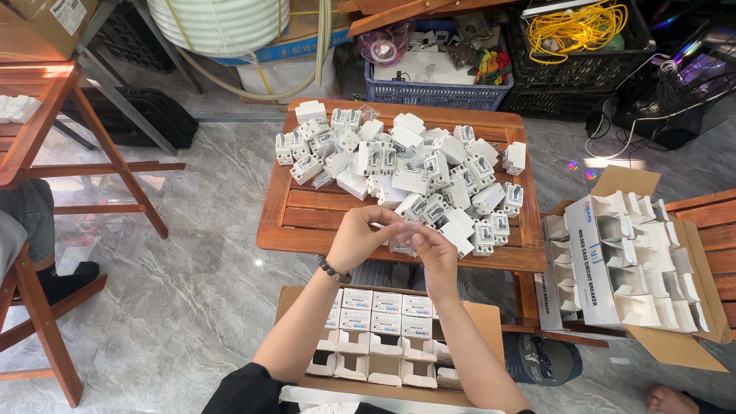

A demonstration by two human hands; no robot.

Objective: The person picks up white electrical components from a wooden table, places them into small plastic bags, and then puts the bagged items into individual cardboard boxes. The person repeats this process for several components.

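The slatted wooden worktop [307, 218] carries a loose heap of white circuit breakers [406, 172], while an open cardboard carton [383, 341] of small white boxes stands just below its near edge. Over that edge, the left hand [356, 239] and right hand [435, 253] meet. Both pinch a small clear plastic bag [403, 239] between their fingertips; which way it points is too unclear to tell.

Bright, even daylight; sharp focus; glare on marble floor [192, 253]; edges curve.
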